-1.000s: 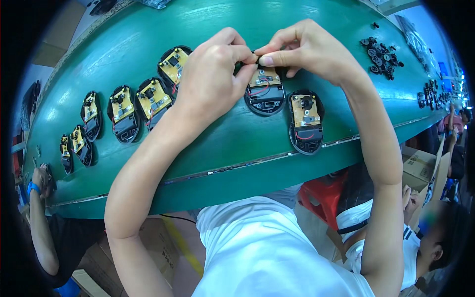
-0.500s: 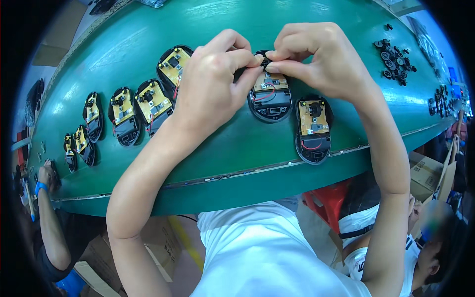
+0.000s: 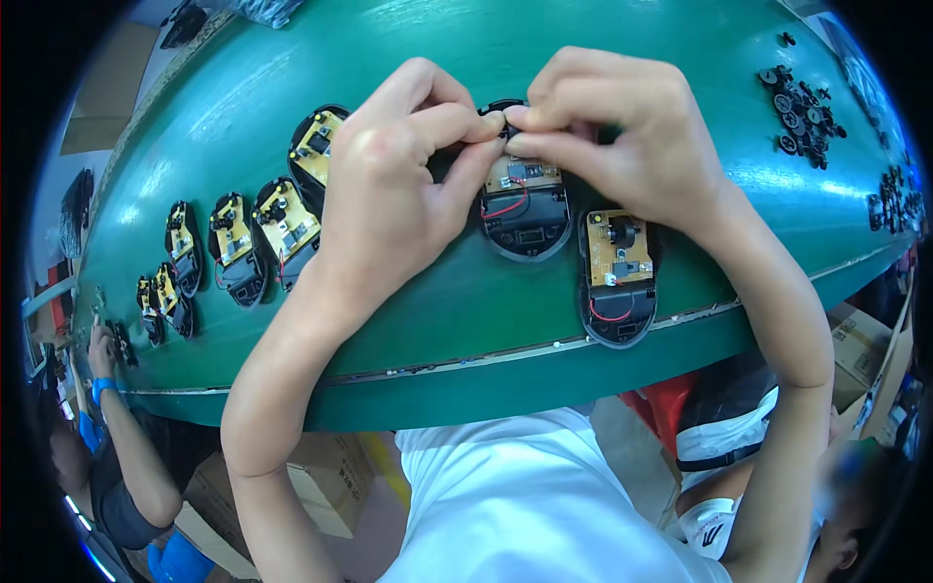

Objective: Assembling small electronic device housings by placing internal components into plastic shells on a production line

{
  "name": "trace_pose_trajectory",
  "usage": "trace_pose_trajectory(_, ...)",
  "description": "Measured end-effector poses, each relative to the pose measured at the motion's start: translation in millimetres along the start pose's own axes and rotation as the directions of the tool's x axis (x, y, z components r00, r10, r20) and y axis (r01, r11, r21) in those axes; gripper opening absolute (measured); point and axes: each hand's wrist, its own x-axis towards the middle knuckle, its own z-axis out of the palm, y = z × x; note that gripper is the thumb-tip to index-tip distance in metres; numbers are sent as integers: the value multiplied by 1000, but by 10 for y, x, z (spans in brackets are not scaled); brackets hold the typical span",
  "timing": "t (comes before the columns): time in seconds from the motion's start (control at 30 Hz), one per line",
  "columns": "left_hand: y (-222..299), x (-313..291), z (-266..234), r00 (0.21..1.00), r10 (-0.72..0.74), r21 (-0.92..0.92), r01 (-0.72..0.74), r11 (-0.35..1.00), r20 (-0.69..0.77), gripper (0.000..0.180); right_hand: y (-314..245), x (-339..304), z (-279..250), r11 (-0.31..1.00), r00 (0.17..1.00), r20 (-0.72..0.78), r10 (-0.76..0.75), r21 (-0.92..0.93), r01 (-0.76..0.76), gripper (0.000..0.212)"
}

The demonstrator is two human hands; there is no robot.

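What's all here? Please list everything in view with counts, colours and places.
Open housings with circuit boards: eight clear, black and tan, on the table
Wheel parts: many, black, two piles at right
Table: one, green, centre
Plastic wrap: some, clear, top left
Cardboard boxes: several, brown, both sides
Seat: one, red, lower right
Co-workers: at least two, in black left, white right
Wristband: one, blue, left co-worker
Shirt: one, white, bottom centre
Left hand: one, bare, over the upper-middle housing
Right hand: one, bare, beside it

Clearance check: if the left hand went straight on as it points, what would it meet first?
Probably the bare right hand, whose fingers face the left hand over the black oval plastic shell; depth and any contact are hard to judge.
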Motion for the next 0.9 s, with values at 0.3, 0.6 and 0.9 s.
trace_pose_trajectory(0.3,122,-78,-34,998,-9,192,-3,981,59,26,51,-5,-320,988,987,-141,83,-116,-100,29)
trace_pose_trajectory(0.6,287,-196,-864,995,-71,158,59,986,71,27,1262,-2127,-2753,451,666,-642,380,-501,-739,67)
trace_pose_trajectory(0.9,95,-465,-879,995,-94,106,96,990,-17,24,1777,-1339,-2700,759,703,-411,580,-40,-650,49)
